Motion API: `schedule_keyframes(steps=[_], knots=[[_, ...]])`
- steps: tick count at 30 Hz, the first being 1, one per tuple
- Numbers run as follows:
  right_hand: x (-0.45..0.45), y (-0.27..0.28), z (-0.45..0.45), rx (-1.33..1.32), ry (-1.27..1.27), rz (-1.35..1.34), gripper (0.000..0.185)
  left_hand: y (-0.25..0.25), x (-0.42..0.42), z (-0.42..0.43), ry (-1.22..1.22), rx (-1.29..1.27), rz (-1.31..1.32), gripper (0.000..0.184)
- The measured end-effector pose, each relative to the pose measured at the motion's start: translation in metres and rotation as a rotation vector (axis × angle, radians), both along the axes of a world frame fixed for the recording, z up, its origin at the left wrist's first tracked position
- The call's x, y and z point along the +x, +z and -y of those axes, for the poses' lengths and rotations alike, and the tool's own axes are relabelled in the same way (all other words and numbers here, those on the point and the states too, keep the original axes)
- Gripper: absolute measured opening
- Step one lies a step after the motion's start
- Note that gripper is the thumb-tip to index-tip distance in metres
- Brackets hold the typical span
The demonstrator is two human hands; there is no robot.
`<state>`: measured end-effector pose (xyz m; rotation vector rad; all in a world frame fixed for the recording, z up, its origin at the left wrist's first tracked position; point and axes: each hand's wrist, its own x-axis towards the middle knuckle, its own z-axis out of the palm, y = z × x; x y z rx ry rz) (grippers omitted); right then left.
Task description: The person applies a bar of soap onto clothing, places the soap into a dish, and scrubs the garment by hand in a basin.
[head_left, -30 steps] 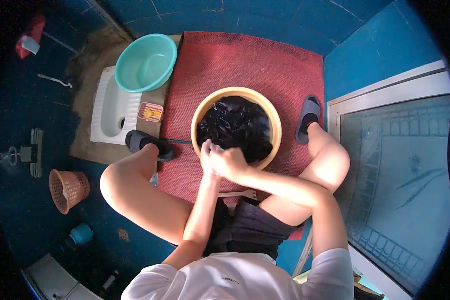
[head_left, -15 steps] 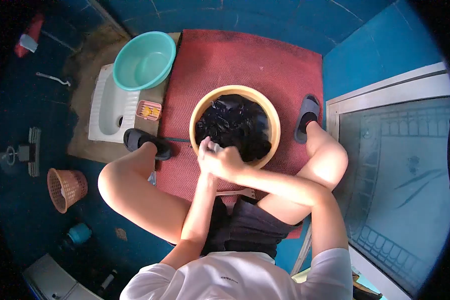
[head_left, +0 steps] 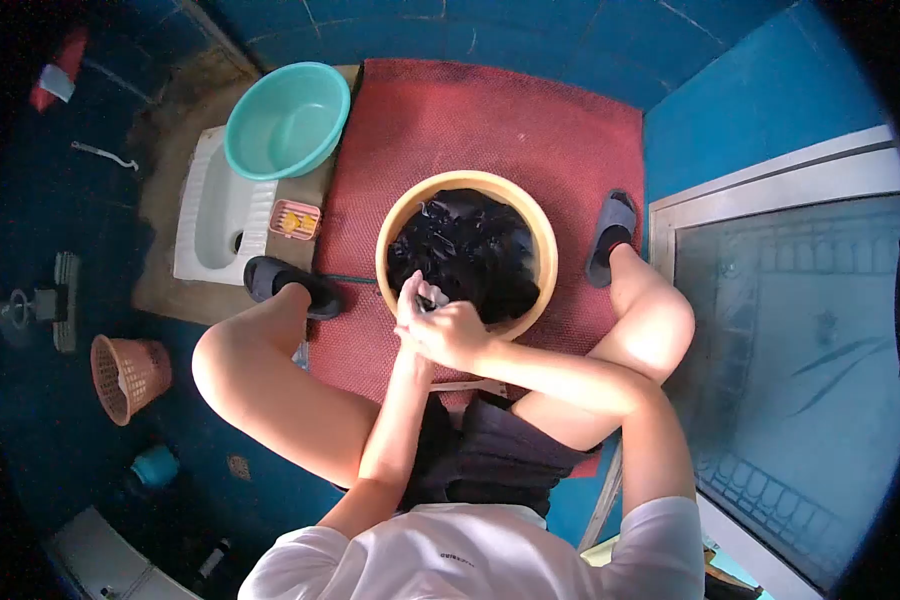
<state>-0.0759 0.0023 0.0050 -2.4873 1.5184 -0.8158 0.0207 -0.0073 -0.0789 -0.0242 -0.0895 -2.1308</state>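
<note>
Bare left hand (head_left: 410,297) and bare right hand (head_left: 454,333) pressed together at the rim of a round yellow plastic basin (head_left: 467,179)

In the head view, the basin stands at the centre of the frame on a red textured mat (head_left: 490,110), and crumpled black wet-looking fabric (head_left: 470,240) fills most of it. Both hands meet over its lower-left rim. The right hand's fingers curl in against the left hand, and a small dark patch shows between them; whether either grip is pinching cloth there, I cannot tell. In the upper left, a round turquoise plastic basin (head_left: 270,125) overhangs a white ridged ceramic squat toilet (head_left: 190,255), with a pink slotted dish (head_left: 295,236) holding yellow pieces (head_left: 298,222) just below. Farther left and lower is an orange-brown perforated plastic basket (head_left: 145,370); a white-framed frosted-glass door (head_left: 790,330) takes up the right side
</note>
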Motion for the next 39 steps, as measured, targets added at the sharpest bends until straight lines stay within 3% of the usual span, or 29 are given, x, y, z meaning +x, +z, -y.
schedule_keyframes(steps=[1, 2, 5, 7, 8, 9, 11, 13, 15, 16, 17, 19, 20, 21, 22, 25, 26, 27, 29, 30, 31, 33, 35, 37, 38, 39], knots=[[-0.002, -0.007, 0.001, 0.005, 0.019, 0.099, 0.016, -0.001, 0.002, -0.002, -0.012, 0.099, 0.014, 0.022], [-0.003, -0.009, 0.004, 0.011, 0.036, 0.201, 0.018, 0.050, -0.010, -0.006, 0.131, 0.488, 0.670, 0.023], [0.002, 0.010, 0.021, 0.074, -0.231, 0.058, 0.026, 0.054, -0.020, -0.004, 0.157, 0.608, 0.807, 0.020], [0.018, 0.016, -0.004, -0.134, -0.047, 0.240, 0.031, -0.020, 0.002, 0.004, -0.026, -0.085, -0.074, 0.019], [0.012, 0.016, -0.009, -0.061, 0.186, 0.326, 0.027, -0.021, 0.005, 0.008, -0.081, -0.160, -0.119, 0.017], [0.007, 0.014, -0.001, -0.062, 0.185, 0.329, 0.027, 0.004, -0.001, 0.007, -0.083, -0.161, -0.116, 0.017], [0.000, 0.010, 0.019, 0.056, -0.246, 0.157, 0.025, 0.074, -0.018, -0.002, 0.145, 0.574, 0.722, 0.016], [-0.003, 0.007, 0.004, 0.061, -0.001, 0.170, 0.017, 0.053, -0.010, -0.008, 0.178, 0.439, 0.722, 0.017], [0.002, 0.010, -0.006, -0.067, 0.124, 0.251, 0.015, 0.011, -0.001, -0.003, 0.110, 0.064, 0.079, 0.020], [-0.009, 0.004, 0.005, -0.057, 0.097, 0.106, 0.015, 0.002, -0.002, -0.007, 0.017, 0.160, 0.161, 0.018], [-0.014, 0.006, 0.020, -0.026, -0.002, 0.074, 0.014, 0.111, -0.034, 0.007, 0.213, 0.772, 0.860, 0.027], [-0.012, 0.005, 0.018, 0.097, -0.127, -0.027, 0.015, 0.101, -0.032, 0.001, 0.238, 0.674, 0.930, 0.028], [-0.007, 0.010, 0.009, 0.023, -0.065, 0.070, 0.016, 0.051, -0.016, 0.005, 0.033, 0.228, 0.359, 0.022], [0.001, 0.021, -0.005, -0.045, -0.001, 0.165, 0.017, 0.051, -0.006, 0.014, -0.161, -0.211, -0.216, 0.023], [0.006, 0.026, -0.011, -0.064, 0.057, 0.259, 0.019, 0.051, -0.011, 0.012, -0.158, -0.214, -0.221, 0.023], [-0.010, 0.010, 0.016, 0.068, -0.143, 0.208, 0.023, 0.064, -0.027, -0.003, 0.216, 0.596, 0.878, 0.022], [-0.006, 0.010, 0.017, 0.038, -0.225, 0.202, 0.021, 0.070, -0.027, -0.003, 0.186, 0.648, 0.900, 0.020], [-0.008, 0.004, 0.009, 0.048, -0.032, 0.263, 0.019, 0.048, -0.020, -0.006, 0.166, 0.464, 0.656, 0.019], [0.007, 0.010, -0.017, 0.046, 0.049, 0.328, 0.019, 0.001, 0.001, 0.001, -0.031, -0.059, 0.034, 0.017], [0.002, 0.013, -0.009, -0.012, 0.089, 0.329, 0.020, -0.002, 0.000, -0.005, 0.009, 0.156, 0.075, 0.017], [-0.006, 0.005, 0.003, 0.022, 0.066, 0.261, 0.018, 0.044, -0.008, -0.007, 0.024, 0.435, 0.378, 0.018], [-0.007, 0.003, 0.018, 0.125, -0.259, 0.203, 0.019, 0.068, -0.027, -0.003, 0.142, 0.629, 0.749, 0.019], [-0.003, 0.006, 0.000, 0.138, -0.067, 0.190, 0.026, 0.083, -0.014, -0.002, 0.017, 0.573, 0.596, 0.027], [0.011, 0.015, -0.022, -0.022, 0.206, 0.286, 0.025, 0.026, 0.001, 0.004, -0.115, 0.214, 0.208, 0.034], [0.001, 0.025, -0.011, -0.110, 0.176, 0.177, 0.023, 0.012, 0.002, 0.004, -0.226, 0.209, 0.024, 0.027], [-0.007, 0.011, 0.000, 0.025, 0.085, 0.204, 0.017, 0.036, -0.007, -0.006, 0.060, 0.514, 0.571, 0.021]])
